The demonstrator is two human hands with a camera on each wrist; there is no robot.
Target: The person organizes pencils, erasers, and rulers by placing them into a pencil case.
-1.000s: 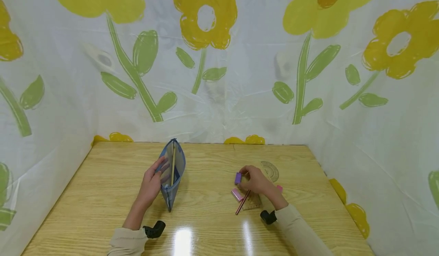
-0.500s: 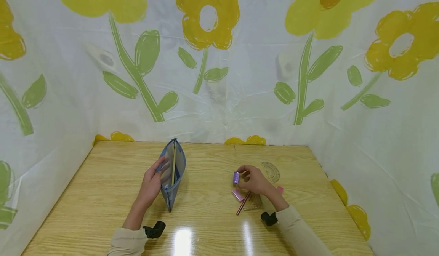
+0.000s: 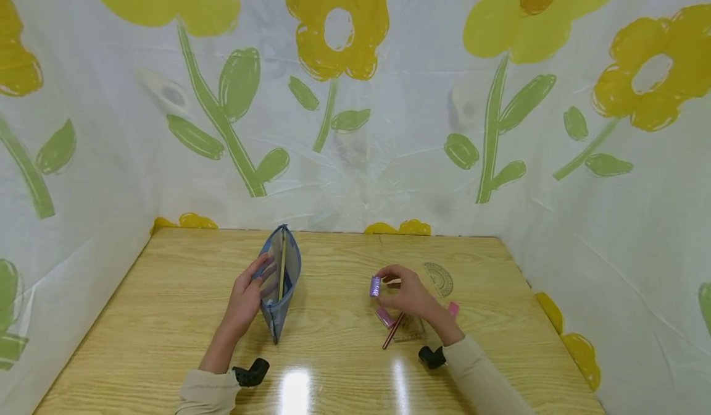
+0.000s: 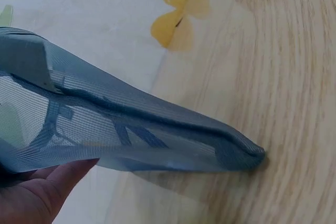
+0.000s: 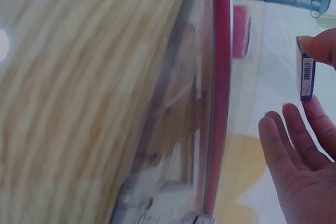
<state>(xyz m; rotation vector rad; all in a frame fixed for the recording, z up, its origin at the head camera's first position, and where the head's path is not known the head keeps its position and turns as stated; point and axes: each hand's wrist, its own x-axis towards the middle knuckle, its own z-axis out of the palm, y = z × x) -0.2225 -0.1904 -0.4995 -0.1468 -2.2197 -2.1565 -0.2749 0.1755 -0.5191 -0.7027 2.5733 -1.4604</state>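
My left hand (image 3: 244, 288) grips the near left side of a blue mesh pencil case (image 3: 294, 264), held upright with its mouth spread. Inside the case leans a long, pale wooden stick (image 3: 281, 270). In the left wrist view the case (image 4: 157, 111) covers most of the fingers. My right hand (image 3: 409, 294) pinches a purple-wrapped eraser (image 3: 375, 286) between thumb and fingertip, above the table. The right wrist view shows a barcode on the eraser (image 5: 307, 74), with the other fingers spread below it.
Below the right hand lie a pink eraser (image 3: 384, 317), a dark red pencil (image 3: 393, 331) and a clear set square (image 3: 412, 328). A clear protractor (image 3: 440, 278) is behind the hand. A small pink piece (image 3: 454, 309) shows beside the wrist. A flowered curtain (image 3: 355, 186) stands behind the table.
My right hand has moved slightly left with the purple eraser, which has turned a little. My left hand and the pencil case have stayed in place.
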